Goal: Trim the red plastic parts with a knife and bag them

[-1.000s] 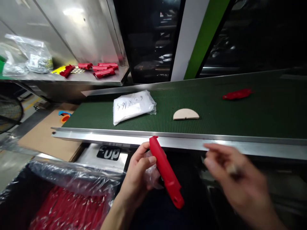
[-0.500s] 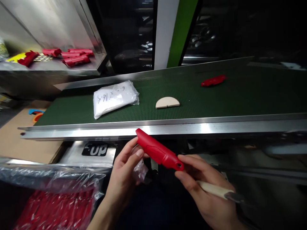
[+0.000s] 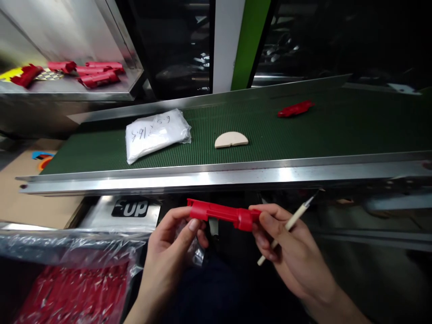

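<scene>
Green conveyor belt [image 3: 354,130] runs across the view, metal rail [image 3: 236,175] along its near edge. White packet [image 3: 157,135] sits on it between 9 and 10 o'clock of frame centre, tan half-disc [image 3: 231,140] near 1, small red piece [image 3: 295,109] at 2. Metal shelf [image 3: 101,95] at 10 carries red shells [image 3: 99,77]; plastic-lined bin [image 3: 84,243] at 8 holds more red pieces [image 3: 77,292].

Red part [image 3: 219,212] is at 6, near side of the rail, spanning both hands. Left hand [image 3: 172,247]: fingers closed on its 9 o'clock end, clear plastic [image 3: 198,253] just below. Right hand [image 3: 293,252]: fingers pinching the 3 o'clock end, with a pale-handled tool [image 3: 295,217] tucked between them.

Delta vs 0.5 s ago: part went from a 10-to-4 slant to near level and got rolled, cutouts now showing instead of smooth back. Tool swung from pointing about 4 to between 1 and 2.
</scene>
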### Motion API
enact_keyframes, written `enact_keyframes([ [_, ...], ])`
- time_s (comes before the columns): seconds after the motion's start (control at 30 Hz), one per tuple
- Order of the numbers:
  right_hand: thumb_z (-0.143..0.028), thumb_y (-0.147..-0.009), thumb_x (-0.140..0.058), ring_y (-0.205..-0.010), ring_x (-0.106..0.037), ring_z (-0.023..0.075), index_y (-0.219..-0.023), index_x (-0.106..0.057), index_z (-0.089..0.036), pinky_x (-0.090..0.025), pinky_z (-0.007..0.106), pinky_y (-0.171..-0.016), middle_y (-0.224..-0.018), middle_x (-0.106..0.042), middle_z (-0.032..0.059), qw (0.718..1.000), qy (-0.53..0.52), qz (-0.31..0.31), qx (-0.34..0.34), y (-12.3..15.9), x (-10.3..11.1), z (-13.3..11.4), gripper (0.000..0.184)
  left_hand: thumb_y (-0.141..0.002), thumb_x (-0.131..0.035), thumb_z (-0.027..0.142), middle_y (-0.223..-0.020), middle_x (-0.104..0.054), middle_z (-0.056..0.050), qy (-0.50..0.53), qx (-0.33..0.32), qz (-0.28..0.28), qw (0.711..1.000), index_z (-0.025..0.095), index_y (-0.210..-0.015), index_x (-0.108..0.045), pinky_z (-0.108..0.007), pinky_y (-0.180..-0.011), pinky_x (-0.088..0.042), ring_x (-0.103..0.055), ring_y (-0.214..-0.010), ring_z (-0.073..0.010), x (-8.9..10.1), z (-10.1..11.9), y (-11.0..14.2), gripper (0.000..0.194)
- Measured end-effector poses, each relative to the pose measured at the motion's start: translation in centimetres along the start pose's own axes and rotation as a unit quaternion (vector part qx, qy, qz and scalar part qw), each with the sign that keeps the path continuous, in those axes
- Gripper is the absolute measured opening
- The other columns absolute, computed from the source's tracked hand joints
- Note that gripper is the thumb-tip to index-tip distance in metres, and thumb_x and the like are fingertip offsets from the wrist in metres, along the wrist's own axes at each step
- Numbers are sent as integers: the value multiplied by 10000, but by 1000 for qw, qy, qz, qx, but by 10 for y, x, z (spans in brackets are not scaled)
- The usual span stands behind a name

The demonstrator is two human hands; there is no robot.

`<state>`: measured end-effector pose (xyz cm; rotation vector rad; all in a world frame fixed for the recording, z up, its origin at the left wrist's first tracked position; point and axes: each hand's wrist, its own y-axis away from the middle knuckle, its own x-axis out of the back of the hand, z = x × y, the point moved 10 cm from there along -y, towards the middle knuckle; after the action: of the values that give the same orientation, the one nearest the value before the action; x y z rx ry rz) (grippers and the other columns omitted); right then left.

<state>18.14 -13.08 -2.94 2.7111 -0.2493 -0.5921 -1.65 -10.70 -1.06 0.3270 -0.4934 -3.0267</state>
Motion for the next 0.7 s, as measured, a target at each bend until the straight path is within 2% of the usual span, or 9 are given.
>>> enact_keyframes([
  [0.13,-446,-797,-734,-511,-452,43,-960,-696,-192,-306,109,-387,-645,-582,-6,999,-12,8,-33,-2,0,7,304,-829,-685,266,-740,-628,-25,1,6,0,1000,180,-968,-657,-181,-581,-440,-565,-584,-113,0,-4,0,166],
  [0.27,-444,-820,-713,-528,-456,41,-1016,-692,-216,-311,116,-397,-711,-610,3,999,1,5,-38,-3,0,10,301,-837,-674,258,-776,-652,-30,-2,20,1,1000,192,-1047,-631,-201,-567,-453,-574,-541,-115,3,-8,-1,225],
  [0.4,-439,-868,-661,-537,-463,44,-1076,-679,-250,-320,124,-406,-741,-624,1,999,40,-15,-9,-3,-4,7,282,-855,-659,284,-867,-665,-51,7,22,-3,1000,184,-1105,-614,-203,-572,-456,-588,-568,-120,6,-11,-4,272],
  [0.47,-403,-913,-609,-524,-470,47,-1121,-665,-283,-340,127,-416,-685,-604,-21,994,100,-27,32,-1,-8,1,246,-859,-661,305,-872,-670,-61,10,29,0,1000,178,-1146,-601,-198,-583,-456,-602,-597,-129,8,-13,-4,320],
  [0.53,-300,-937,-585,-579,-534,53,-1157,-653,-305,-421,138,-485,-742,-623,-19,969,205,-37,129,5,-17,-16,231,-871,-653,354,-799,-672,-70,13,51,-3,999,169,-1222,-559,-189,-555,-441,-601,-598,-143,6,-18,-5,408],
  [0.57,-229,-932,-584,-655,-582,63,-1175,-648,-297,-474,153,-558,-824,-642,-4,943,263,-51,197,11,-26,-27,261,-876,-649,378,-775,-673,-75,21,66,-4,998,168,-1262,-529,-188,-548,-438,-602,-604,-151,5,-20,-5,455],
  [0.63,-96,-902,-572,-841,-635,96,-1208,-635,-245,-528,185,-716,-1022,-638,47,872,355,-105,322,30,-50,-42,346,-875,-654,404,-842,-687,-96,51,85,1,995,179,-1321,-473,-204,-588,-468,-619,-669,-168,3,-24,-5,531],
  [0.67,-66,-890,-567,-899,-640,110,-1213,-629,-215,-535,192,-761,-1079,-623,69,842,379,-140,356,38,-60,-44,361,-868,-665,399,-905,-688,-105,67,87,5,994,187,-1331,-460,-221,-628,-488,-627,-711,-175,1,-24,-6,549],
  [0.7,-66,-885,-573,-908,-642,114,-1206,-626,-199,-539,185,-760,-1086,-620,75,826,394,-178,362,43,-66,-42,352,-860,-678,383,-942,-682,-103,80,81,9,993,193,-1332,-454,-237,-670,-501,-629,-744,-179,1,-23,-6,556],
])
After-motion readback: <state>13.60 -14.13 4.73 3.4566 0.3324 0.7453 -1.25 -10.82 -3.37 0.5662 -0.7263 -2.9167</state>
